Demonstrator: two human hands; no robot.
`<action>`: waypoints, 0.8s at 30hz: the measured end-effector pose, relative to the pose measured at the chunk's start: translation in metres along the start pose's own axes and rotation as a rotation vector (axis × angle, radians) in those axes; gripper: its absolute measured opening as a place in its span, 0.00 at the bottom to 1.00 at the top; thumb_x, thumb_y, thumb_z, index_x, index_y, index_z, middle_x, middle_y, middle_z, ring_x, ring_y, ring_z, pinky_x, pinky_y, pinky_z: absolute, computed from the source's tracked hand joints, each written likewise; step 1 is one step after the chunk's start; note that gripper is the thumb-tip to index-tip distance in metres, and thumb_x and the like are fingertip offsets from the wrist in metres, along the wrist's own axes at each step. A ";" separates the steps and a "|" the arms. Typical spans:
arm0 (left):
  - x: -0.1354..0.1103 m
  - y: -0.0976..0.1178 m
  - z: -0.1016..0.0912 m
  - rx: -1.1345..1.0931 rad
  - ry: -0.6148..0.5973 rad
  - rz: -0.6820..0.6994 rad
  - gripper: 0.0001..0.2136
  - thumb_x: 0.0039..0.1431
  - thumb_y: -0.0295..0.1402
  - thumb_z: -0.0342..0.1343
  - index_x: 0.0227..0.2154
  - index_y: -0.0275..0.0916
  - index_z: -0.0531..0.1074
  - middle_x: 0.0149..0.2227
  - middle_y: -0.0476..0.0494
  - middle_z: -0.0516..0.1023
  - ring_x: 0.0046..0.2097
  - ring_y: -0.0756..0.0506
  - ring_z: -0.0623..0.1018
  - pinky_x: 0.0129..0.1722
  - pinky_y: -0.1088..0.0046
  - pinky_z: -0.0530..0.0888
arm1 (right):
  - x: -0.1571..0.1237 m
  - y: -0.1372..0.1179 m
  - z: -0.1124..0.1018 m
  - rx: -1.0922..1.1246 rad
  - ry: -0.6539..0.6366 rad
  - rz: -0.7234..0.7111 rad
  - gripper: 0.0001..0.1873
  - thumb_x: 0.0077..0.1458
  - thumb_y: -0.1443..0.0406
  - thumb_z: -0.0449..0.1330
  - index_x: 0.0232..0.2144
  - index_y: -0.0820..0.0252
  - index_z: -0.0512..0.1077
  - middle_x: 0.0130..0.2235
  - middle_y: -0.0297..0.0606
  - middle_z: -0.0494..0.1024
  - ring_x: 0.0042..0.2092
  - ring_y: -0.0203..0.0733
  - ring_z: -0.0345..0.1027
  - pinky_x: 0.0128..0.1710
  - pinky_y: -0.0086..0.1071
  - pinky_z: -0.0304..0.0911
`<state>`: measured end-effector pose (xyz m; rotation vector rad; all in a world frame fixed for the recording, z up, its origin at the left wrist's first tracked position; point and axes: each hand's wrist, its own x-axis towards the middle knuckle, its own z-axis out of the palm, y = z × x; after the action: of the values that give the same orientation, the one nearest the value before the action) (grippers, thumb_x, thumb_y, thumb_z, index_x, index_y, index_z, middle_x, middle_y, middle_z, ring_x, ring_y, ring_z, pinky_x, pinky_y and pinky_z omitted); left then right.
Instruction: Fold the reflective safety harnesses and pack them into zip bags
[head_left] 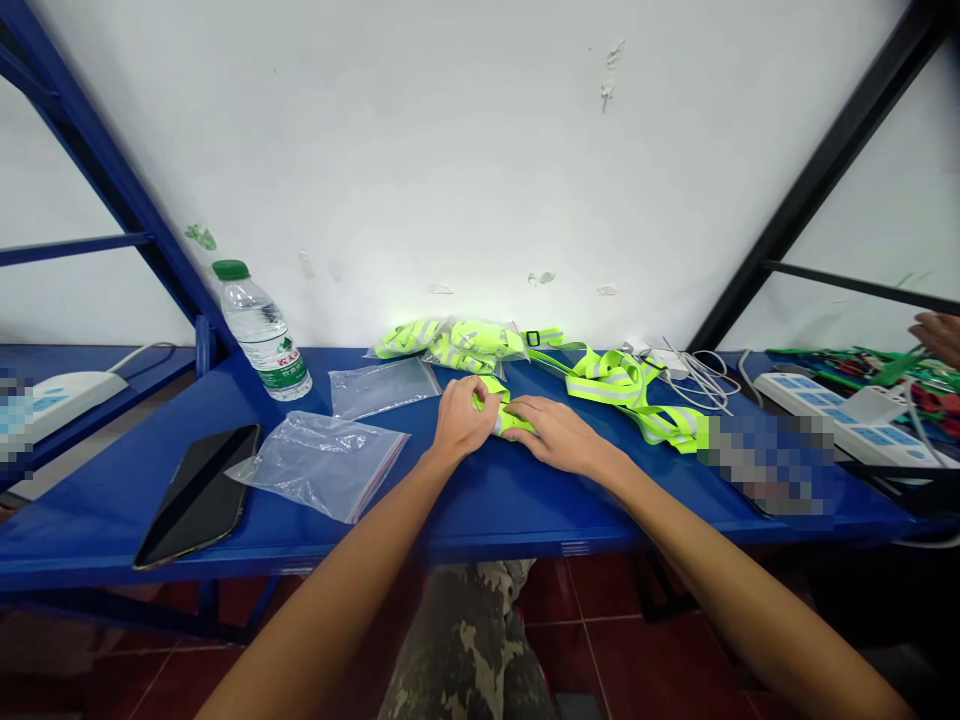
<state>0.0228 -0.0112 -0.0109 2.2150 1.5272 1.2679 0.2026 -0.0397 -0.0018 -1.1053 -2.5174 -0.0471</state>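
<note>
A neon-yellow reflective strap (pixel 493 386), gathered into a small bundle, lies on the blue table between my hands. My left hand (pixel 466 415) has its fingers wrapped round the bundle's left side. On its right side my right hand (pixel 553 430) grips it with curled fingers, and the fingers partly cover the strap. Two clear zip bags lie to the left: a nearer bag (pixel 322 462) and a flatter bag (pixel 382 387) behind it. Bagged yellow straps (pixel 476 343) rest against the wall. Loose reflective straps (pixel 615 380) with a black buckle (pixel 533 338) spread out to the right.
A water bottle (pixel 264 335) with a green cap and a black phone (pixel 199 495) stand and lie at left. White cables (pixel 701 375) and a power strip (pixel 840 415) are at right. Beyond the black frame, another person's hand (pixel 941 335) is over colourful straps.
</note>
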 end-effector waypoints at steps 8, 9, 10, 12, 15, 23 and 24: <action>-0.003 0.006 0.001 0.175 -0.018 0.031 0.13 0.64 0.42 0.45 0.31 0.40 0.67 0.31 0.45 0.75 0.37 0.44 0.72 0.39 0.68 0.65 | 0.007 0.009 -0.002 0.095 -0.010 0.180 0.20 0.68 0.57 0.45 0.51 0.58 0.71 0.47 0.42 0.80 0.47 0.47 0.74 0.43 0.34 0.61; -0.003 0.006 0.002 0.198 -0.012 -0.003 0.15 0.65 0.44 0.44 0.31 0.40 0.68 0.32 0.44 0.75 0.38 0.43 0.73 0.39 0.68 0.64 | 0.009 0.009 -0.003 0.085 -0.010 0.207 0.20 0.69 0.57 0.44 0.51 0.57 0.71 0.45 0.41 0.80 0.45 0.46 0.75 0.42 0.33 0.60; -0.003 0.006 0.003 0.216 -0.006 -0.037 0.17 0.66 0.45 0.42 0.32 0.40 0.69 0.32 0.43 0.76 0.38 0.43 0.74 0.38 0.68 0.64 | 0.012 0.007 -0.003 0.067 -0.010 0.237 0.20 0.69 0.56 0.44 0.50 0.57 0.71 0.43 0.41 0.81 0.44 0.46 0.75 0.41 0.32 0.59; -0.002 0.005 0.004 0.231 -0.011 -0.098 0.20 0.67 0.46 0.39 0.31 0.41 0.71 0.31 0.42 0.77 0.38 0.43 0.75 0.37 0.69 0.63 | 0.018 0.004 -0.004 0.017 -0.010 0.294 0.21 0.69 0.55 0.43 0.47 0.57 0.72 0.41 0.42 0.81 0.43 0.46 0.75 0.40 0.32 0.58; 0.003 0.003 0.003 0.190 -0.038 -0.188 0.22 0.68 0.46 0.37 0.29 0.41 0.72 0.31 0.42 0.78 0.36 0.43 0.76 0.34 0.70 0.62 | 0.030 0.000 -0.004 -0.057 -0.012 0.351 0.23 0.68 0.53 0.43 0.41 0.57 0.73 0.40 0.44 0.81 0.43 0.49 0.76 0.38 0.32 0.56; 0.018 -0.005 0.008 0.046 -0.060 -0.380 0.16 0.63 0.44 0.46 0.30 0.41 0.73 0.34 0.40 0.81 0.40 0.40 0.78 0.37 0.68 0.67 | 0.056 0.016 0.012 -0.003 -0.022 0.412 0.27 0.68 0.50 0.40 0.37 0.58 0.73 0.40 0.48 0.81 0.43 0.51 0.75 0.35 0.33 0.57; 0.018 -0.006 0.009 0.054 -0.051 -0.391 0.14 0.62 0.42 0.47 0.32 0.41 0.73 0.35 0.40 0.81 0.40 0.40 0.78 0.38 0.68 0.68 | 0.057 0.018 0.017 0.012 -0.022 0.416 0.25 0.68 0.51 0.41 0.38 0.58 0.73 0.40 0.47 0.81 0.43 0.50 0.75 0.36 0.33 0.58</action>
<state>0.0277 0.0094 -0.0102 1.8338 1.8737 1.0526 0.1749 0.0162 0.0010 -1.6056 -2.2508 0.0944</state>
